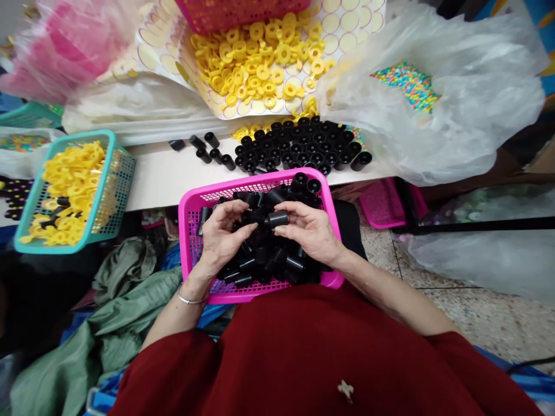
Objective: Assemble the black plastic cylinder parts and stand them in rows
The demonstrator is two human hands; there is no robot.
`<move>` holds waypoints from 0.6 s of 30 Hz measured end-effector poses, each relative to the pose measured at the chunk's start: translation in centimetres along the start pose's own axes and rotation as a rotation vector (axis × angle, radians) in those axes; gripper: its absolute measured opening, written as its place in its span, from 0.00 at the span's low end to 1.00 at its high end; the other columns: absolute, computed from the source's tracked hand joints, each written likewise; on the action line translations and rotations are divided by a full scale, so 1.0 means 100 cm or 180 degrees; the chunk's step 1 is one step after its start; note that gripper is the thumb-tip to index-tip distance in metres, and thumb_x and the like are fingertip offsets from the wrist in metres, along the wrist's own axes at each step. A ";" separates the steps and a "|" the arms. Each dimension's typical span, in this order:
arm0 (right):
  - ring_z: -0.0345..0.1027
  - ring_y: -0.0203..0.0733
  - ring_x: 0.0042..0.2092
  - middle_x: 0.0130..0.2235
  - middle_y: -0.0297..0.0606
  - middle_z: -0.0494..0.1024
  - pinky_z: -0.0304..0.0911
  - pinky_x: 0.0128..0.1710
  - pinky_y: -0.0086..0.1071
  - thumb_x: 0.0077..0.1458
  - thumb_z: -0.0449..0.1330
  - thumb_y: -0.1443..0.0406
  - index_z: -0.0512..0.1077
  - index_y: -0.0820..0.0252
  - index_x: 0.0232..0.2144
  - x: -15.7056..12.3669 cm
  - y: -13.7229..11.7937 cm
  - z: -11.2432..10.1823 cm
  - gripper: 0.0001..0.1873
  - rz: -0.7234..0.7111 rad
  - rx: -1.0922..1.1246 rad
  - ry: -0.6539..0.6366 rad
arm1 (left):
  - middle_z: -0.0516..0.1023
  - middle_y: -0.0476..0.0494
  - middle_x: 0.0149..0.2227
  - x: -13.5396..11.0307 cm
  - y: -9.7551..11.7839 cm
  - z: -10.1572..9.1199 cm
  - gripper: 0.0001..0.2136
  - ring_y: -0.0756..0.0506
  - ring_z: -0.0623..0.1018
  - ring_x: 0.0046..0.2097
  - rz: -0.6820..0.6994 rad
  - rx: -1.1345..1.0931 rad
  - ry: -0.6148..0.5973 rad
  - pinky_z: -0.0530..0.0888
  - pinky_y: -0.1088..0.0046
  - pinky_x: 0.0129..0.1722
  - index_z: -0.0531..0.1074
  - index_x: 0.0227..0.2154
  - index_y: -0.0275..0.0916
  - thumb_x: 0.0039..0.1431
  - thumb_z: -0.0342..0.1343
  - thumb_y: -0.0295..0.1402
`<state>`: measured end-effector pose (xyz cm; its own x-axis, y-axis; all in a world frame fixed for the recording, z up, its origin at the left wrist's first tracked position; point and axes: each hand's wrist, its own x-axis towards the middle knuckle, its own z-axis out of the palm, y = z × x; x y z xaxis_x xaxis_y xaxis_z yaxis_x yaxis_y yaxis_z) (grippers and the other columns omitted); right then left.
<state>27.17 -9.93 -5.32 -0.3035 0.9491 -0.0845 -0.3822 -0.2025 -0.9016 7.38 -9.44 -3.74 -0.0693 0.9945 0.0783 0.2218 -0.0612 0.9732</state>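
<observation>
A pink basket (193,203) full of small black plastic tubes rests on my lap. Both hands hover over its heap. My left hand (223,234) curls its fingers round black tubes (252,216) in the middle. My right hand (309,228) pinches one black tube (277,219) lying on its side between thumb and fingers. The two hands almost meet at the fingertips. On the white table beyond stands a tight cluster of upright black tubes (299,144), with a few loose ones (203,147) to its left.
A teal basket (113,190) of yellow rings hangs off the table's left end. A pile of yellow rings (255,58) lies on a sheet at the back. A clear bag (455,98) with coloured beads fills the right. Green cloth (121,289) lies by my left knee.
</observation>
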 end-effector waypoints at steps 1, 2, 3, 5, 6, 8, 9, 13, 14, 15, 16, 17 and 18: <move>0.75 0.35 0.37 0.37 0.32 0.79 0.76 0.41 0.35 0.47 0.69 0.65 0.73 0.55 0.44 0.000 0.000 0.000 0.20 0.0001 0.0058 0.0019 | 0.78 0.43 0.40 -0.001 -0.002 -0.001 0.19 0.46 0.78 0.40 0.0099 0.0178 -0.0024 0.76 0.67 0.43 0.72 0.37 0.39 0.40 0.70 0.34; 0.75 0.35 0.37 0.37 0.32 0.79 0.76 0.41 0.36 0.47 0.69 0.65 0.73 0.55 0.45 0.001 0.000 -0.001 0.20 0.0002 0.0105 0.0045 | 0.78 0.43 0.40 -0.001 -0.004 -0.001 0.20 0.46 0.78 0.40 0.0200 0.0358 -0.0050 0.76 0.67 0.43 0.73 0.40 0.39 0.42 0.70 0.34; 0.75 0.36 0.37 0.37 0.32 0.79 0.76 0.41 0.36 0.47 0.69 0.65 0.73 0.55 0.45 0.001 0.000 -0.001 0.21 0.0006 0.0138 0.0069 | 0.79 0.44 0.40 -0.001 -0.005 -0.002 0.20 0.46 0.78 0.40 0.0285 0.0528 -0.0084 0.76 0.68 0.43 0.74 0.41 0.39 0.43 0.69 0.33; 0.75 0.36 0.38 0.37 0.33 0.79 0.76 0.41 0.36 0.46 0.70 0.64 0.73 0.56 0.44 0.002 0.000 -0.002 0.20 0.0015 0.0175 0.0104 | 0.79 0.44 0.40 -0.002 -0.008 -0.003 0.20 0.47 0.78 0.39 0.0364 0.0757 -0.0147 0.75 0.68 0.42 0.75 0.43 0.39 0.44 0.68 0.33; 0.75 0.36 0.38 0.37 0.33 0.79 0.76 0.41 0.36 0.46 0.70 0.64 0.73 0.56 0.43 0.003 0.000 -0.003 0.20 0.0024 0.0188 0.0104 | 0.80 0.43 0.40 -0.002 -0.008 -0.003 0.20 0.46 0.78 0.39 0.0347 0.0781 -0.0162 0.75 0.68 0.41 0.75 0.43 0.39 0.44 0.69 0.34; 0.75 0.36 0.38 0.37 0.33 0.78 0.76 0.41 0.36 0.46 0.70 0.63 0.73 0.57 0.42 0.003 -0.001 -0.003 0.20 0.0028 0.0219 0.0107 | 0.80 0.42 0.41 -0.002 -0.008 -0.002 0.20 0.46 0.78 0.39 0.0223 0.0700 -0.0141 0.75 0.68 0.40 0.75 0.42 0.39 0.45 0.69 0.36; 0.75 0.36 0.38 0.37 0.33 0.78 0.76 0.42 0.36 0.46 0.70 0.63 0.72 0.57 0.42 0.003 -0.001 -0.004 0.20 0.0031 0.0235 0.0107 | 0.80 0.42 0.41 -0.002 -0.007 -0.002 0.20 0.46 0.78 0.39 0.0152 0.0664 -0.0141 0.75 0.68 0.40 0.76 0.42 0.39 0.45 0.68 0.37; 0.75 0.35 0.37 0.37 0.33 0.78 0.76 0.40 0.33 0.45 0.71 0.64 0.72 0.57 0.41 0.002 -0.003 -0.005 0.20 0.0070 0.0333 0.0168 | 0.80 0.42 0.41 0.013 -0.003 -0.015 0.15 0.43 0.77 0.45 0.0329 0.1185 -0.0227 0.74 0.65 0.45 0.78 0.36 0.40 0.46 0.68 0.40; 0.74 0.34 0.36 0.36 0.33 0.78 0.76 0.39 0.33 0.44 0.71 0.64 0.73 0.57 0.40 0.001 -0.003 -0.006 0.20 0.0090 0.0363 0.0196 | 0.80 0.42 0.42 0.022 -0.004 -0.023 0.15 0.42 0.77 0.47 0.0459 0.1414 -0.0178 0.74 0.64 0.47 0.78 0.35 0.40 0.45 0.68 0.41; 0.74 0.34 0.36 0.36 0.32 0.78 0.76 0.39 0.32 0.43 0.72 0.64 0.73 0.58 0.40 0.001 -0.004 -0.007 0.20 0.0108 0.0389 0.0231 | 0.79 0.42 0.42 0.033 -0.007 -0.031 0.15 0.42 0.76 0.48 0.0563 0.1620 -0.0092 0.73 0.64 0.49 0.78 0.35 0.40 0.45 0.67 0.42; 0.74 0.34 0.36 0.35 0.32 0.78 0.75 0.39 0.31 0.43 0.72 0.64 0.73 0.58 0.40 0.001 -0.005 -0.007 0.20 0.0126 0.0404 0.0263 | 0.79 0.43 0.42 0.047 -0.010 -0.041 0.14 0.42 0.76 0.47 0.0605 0.1793 -0.0001 0.73 0.64 0.49 0.78 0.35 0.40 0.46 0.66 0.42; 0.74 0.34 0.36 0.35 0.32 0.78 0.75 0.38 0.31 0.43 0.72 0.65 0.73 0.58 0.40 0.001 -0.005 -0.008 0.20 0.0138 0.0410 0.0293 | 0.79 0.43 0.41 0.063 -0.015 -0.050 0.14 0.43 0.77 0.44 0.0584 0.1942 0.0060 0.74 0.64 0.47 0.77 0.35 0.40 0.48 0.65 0.42; 0.74 0.34 0.35 0.34 0.32 0.78 0.75 0.38 0.31 0.42 0.72 0.65 0.74 0.58 0.39 0.001 -0.006 -0.008 0.20 0.0147 0.0402 0.0318 | 0.79 0.43 0.39 0.080 -0.021 -0.058 0.13 0.44 0.77 0.41 0.0519 0.2078 0.0068 0.74 0.66 0.43 0.77 0.35 0.39 0.49 0.63 0.41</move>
<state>28.06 -9.48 -5.13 -0.2374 0.9561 -0.1719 -0.4785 -0.2691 -0.8358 0.71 -1.84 -3.85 -0.0030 0.9746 0.2239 0.7732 -0.1398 0.6185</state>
